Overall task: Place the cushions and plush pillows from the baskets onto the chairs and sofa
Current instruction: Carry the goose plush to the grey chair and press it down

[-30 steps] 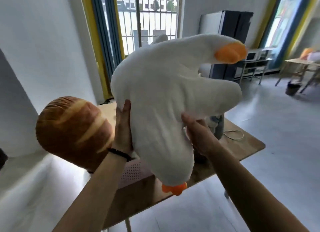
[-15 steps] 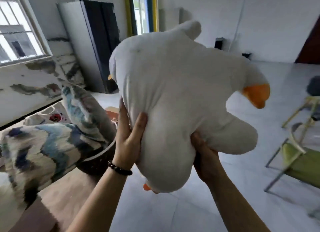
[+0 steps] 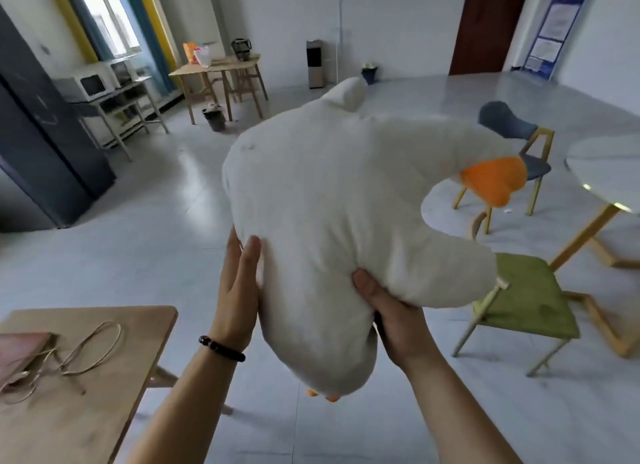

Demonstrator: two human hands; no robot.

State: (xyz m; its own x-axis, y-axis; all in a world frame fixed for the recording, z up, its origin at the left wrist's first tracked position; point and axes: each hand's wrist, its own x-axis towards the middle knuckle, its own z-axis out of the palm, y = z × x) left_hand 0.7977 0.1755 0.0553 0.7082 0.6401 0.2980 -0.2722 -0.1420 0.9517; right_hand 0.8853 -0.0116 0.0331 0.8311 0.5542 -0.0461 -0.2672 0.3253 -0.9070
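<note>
Since half a second ago the view has swung round: the dark cabinet point(image 3: 41, 134) has slid from eleven o'clock to nine, a wooden table point(image 3: 104, 377) now shows at eight o'clock, and the green chair point(image 3: 526, 301) looms larger at four. The goose plush point(image 3: 339, 214) is held in the air at the centre, its orange beak point(image 3: 493, 181) pointing to three o'clock. The left hand point(image 3: 239, 283) lies on its nine o'clock side, fingers point(image 3: 251, 256) straight and together, pressing flat. The right hand point(image 3: 391, 314) grips it from below at five o'clock, thumb point(image 3: 362, 280) on the front, the other fingers hidden behind the plush.
</note>
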